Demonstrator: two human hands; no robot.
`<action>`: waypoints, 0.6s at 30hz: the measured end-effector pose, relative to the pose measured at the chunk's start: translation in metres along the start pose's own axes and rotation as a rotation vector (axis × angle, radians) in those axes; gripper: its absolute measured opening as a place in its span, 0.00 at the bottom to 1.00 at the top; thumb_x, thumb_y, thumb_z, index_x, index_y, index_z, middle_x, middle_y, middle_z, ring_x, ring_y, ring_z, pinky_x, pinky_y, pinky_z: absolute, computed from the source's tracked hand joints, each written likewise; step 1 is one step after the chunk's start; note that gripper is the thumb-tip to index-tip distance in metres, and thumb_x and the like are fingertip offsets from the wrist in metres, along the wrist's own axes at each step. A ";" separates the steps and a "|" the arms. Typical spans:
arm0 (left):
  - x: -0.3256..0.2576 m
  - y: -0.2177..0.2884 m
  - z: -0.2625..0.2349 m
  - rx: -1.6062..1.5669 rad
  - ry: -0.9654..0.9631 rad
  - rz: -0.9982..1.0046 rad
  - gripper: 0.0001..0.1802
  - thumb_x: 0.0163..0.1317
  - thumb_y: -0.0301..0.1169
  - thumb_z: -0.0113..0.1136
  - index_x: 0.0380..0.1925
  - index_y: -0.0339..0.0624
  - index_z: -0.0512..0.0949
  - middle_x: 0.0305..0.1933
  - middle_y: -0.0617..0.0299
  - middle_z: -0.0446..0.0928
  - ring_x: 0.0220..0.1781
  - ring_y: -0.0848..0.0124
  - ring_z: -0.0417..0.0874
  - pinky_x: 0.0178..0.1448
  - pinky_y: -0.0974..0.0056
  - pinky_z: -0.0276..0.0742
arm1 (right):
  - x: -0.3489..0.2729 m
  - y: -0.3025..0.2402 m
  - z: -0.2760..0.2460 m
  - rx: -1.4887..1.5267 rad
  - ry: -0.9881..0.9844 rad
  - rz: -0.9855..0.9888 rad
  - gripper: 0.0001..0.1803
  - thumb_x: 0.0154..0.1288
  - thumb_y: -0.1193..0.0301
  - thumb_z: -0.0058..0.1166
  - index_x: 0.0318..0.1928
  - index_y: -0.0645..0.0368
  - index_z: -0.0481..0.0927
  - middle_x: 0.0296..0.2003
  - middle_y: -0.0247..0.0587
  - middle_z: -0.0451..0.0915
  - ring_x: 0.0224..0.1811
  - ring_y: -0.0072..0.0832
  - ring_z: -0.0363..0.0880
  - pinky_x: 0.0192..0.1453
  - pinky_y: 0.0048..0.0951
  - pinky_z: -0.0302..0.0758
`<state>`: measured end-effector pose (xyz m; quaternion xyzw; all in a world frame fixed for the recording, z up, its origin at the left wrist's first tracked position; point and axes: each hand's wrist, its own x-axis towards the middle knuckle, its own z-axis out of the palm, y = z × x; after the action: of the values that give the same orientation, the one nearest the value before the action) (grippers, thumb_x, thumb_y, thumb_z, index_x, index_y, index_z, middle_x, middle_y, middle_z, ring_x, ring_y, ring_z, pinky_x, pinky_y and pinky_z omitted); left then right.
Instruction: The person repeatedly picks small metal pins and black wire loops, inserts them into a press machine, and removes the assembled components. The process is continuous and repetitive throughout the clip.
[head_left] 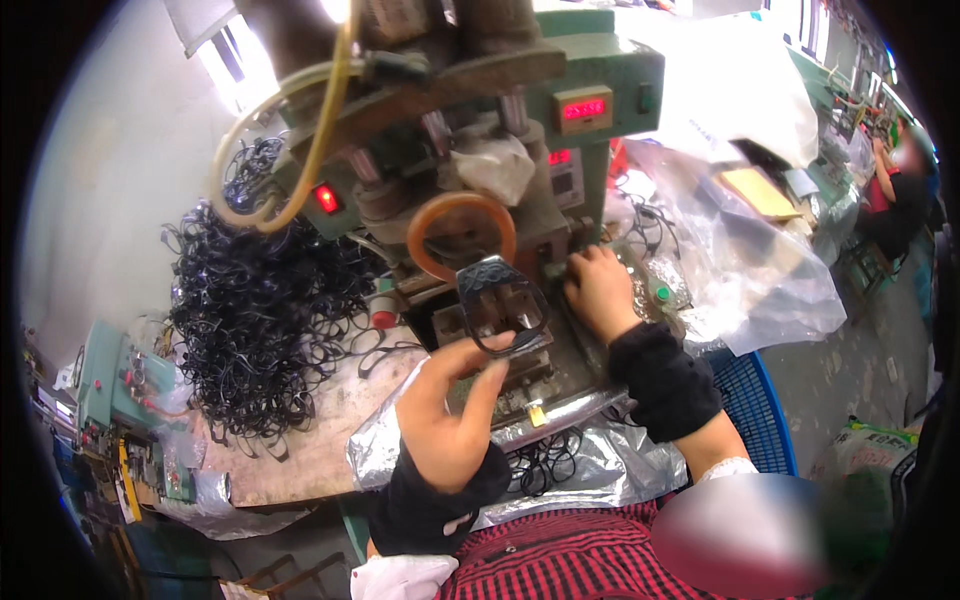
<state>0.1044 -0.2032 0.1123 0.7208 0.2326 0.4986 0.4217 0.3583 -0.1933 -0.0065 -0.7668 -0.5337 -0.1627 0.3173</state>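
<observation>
My left hand [450, 415] pinches the near end of a black looped strap [487, 275] between thumb and fingers. The loop stands up in front of the press machine [440, 100], with its wider, textured part at the top. Behind the strap are the machine's metal block [500, 310] and an orange-brown ring [418, 240]. My right hand [603, 295] rests at the right side of the machine's lower part, its fingers bent against it. What those fingers grip, if anything, is hidden.
A large heap of black looped straps [260, 310] covers the table's left side. A red button [383, 313] sits left of the press. To the right lie clear plastic sheeting [770, 290] and a blue basket [755, 400]. Silver foil [600, 460] and more straps lie nearest me. Another person [890, 190] sits far right.
</observation>
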 end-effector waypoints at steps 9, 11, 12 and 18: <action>-0.010 -0.084 -0.149 0.422 0.446 -0.147 0.06 0.64 0.23 0.61 0.40 0.35 0.81 0.41 0.61 0.82 0.44 0.72 0.80 0.51 0.69 0.74 | -0.058 0.025 -0.044 1.042 0.227 0.629 0.06 0.69 0.75 0.55 0.42 0.64 0.81 0.36 0.32 0.82 0.37 0.20 0.78 0.45 0.22 0.74; 0.013 -0.109 -0.153 0.678 0.217 -0.039 0.06 0.59 0.22 0.63 0.37 0.38 0.83 0.40 0.58 0.82 0.41 0.67 0.82 0.48 0.67 0.76 | -0.055 0.021 -0.033 1.181 0.233 0.668 0.07 0.68 0.75 0.56 0.45 0.64 0.81 0.36 0.33 0.82 0.38 0.21 0.79 0.46 0.21 0.74; 0.023 -0.125 -0.152 0.734 0.092 -0.046 0.07 0.55 0.23 0.65 0.35 0.42 0.83 0.41 0.57 0.82 0.42 0.62 0.81 0.50 0.62 0.75 | -0.046 0.012 -0.030 1.138 0.213 0.633 0.08 0.68 0.76 0.56 0.46 0.64 0.80 0.36 0.33 0.82 0.39 0.21 0.79 0.47 0.21 0.74; 0.025 -0.243 -0.146 1.109 -0.212 -0.208 0.13 0.47 0.29 0.68 0.36 0.47 0.87 0.56 0.52 0.78 0.57 0.49 0.73 0.63 0.55 0.71 | -0.037 -0.016 -0.041 0.935 0.118 0.495 0.07 0.64 0.79 0.58 0.43 0.65 0.84 0.38 0.34 0.84 0.40 0.20 0.80 0.47 0.21 0.74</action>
<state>0.0013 0.0013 -0.0574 0.8535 0.4854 0.1832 0.0483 0.3331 -0.2430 0.0076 -0.6360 -0.3337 0.1293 0.6837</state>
